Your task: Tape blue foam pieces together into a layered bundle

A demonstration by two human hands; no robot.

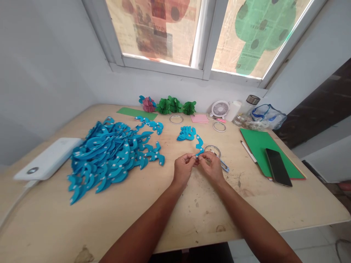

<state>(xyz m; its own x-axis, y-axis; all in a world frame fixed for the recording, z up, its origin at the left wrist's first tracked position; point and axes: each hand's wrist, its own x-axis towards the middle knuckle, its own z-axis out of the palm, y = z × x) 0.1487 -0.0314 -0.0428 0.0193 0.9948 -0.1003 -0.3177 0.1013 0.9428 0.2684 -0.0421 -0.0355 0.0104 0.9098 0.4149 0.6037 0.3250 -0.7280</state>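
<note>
Pinching with both hands, I am gripping one blue strip (199, 143): left hand (183, 169) and right hand (213, 167) are closing their fingertips on its lower end, knuckles almost touching. The strip is curling up toward 12 o'clock from the hands, above the middle of the table (164, 219).

At 9 o'clock from the hands, one big pile (109, 155) of blue cutouts is spreading over the left half of the table; I cannot count its pieces. Further out at 9 o'clock one white pack (49, 159) is lying near the edge. At 12 o'clock one small blue stack (187, 133) is sitting just beyond the strip.

I am counting three tape rings: one (212, 149) just behind the right hand, one (219, 126) at 1 o'clock, one (176, 119) at 12 o'clock. One blue-handled cutter (225, 167) is lying just beside the right hand at 3 o'clock.

Along the wall I am seeing four paper flowers: one pink flower (148, 104) and three green flowers (175, 105). One green slip (136, 113) is lying at 11 o'clock, one pink pad (199, 118) at 12. At 1 o'clock one fan (219, 108), one jar (248, 106) and one bag (267, 117) are standing. At 3 o'clock one green sheet (256, 144) is carrying one phone (278, 167), with one pen (248, 151) beside it.
</note>
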